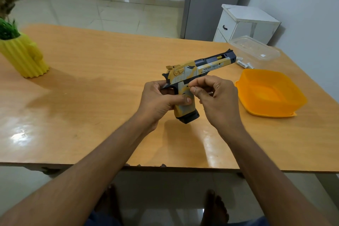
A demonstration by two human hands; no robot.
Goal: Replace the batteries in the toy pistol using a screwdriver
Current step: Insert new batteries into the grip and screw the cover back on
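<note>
The toy pistol point(200, 66), yellow, grey and dark blue, is held above the wooden table point(91, 82) with its barrel pointing right and away. My left hand point(159, 101) wraps around the grip from the left, thumb across its side. My right hand point(216, 97) has its thumb and forefinger pinched together against the frame just above the grip; whatever small thing they pinch is too tiny to tell. White batteries point(244, 63) lie on the table beyond the barrel. No screwdriver is in view.
An orange plastic bowl point(269, 93) sits on the table to the right of my hands. A clear plastic lid point(255, 47) lies at the far right corner. A yellow cactus-shaped pot point(23, 57) stands at the left. A white cabinet point(245, 24) is behind the table.
</note>
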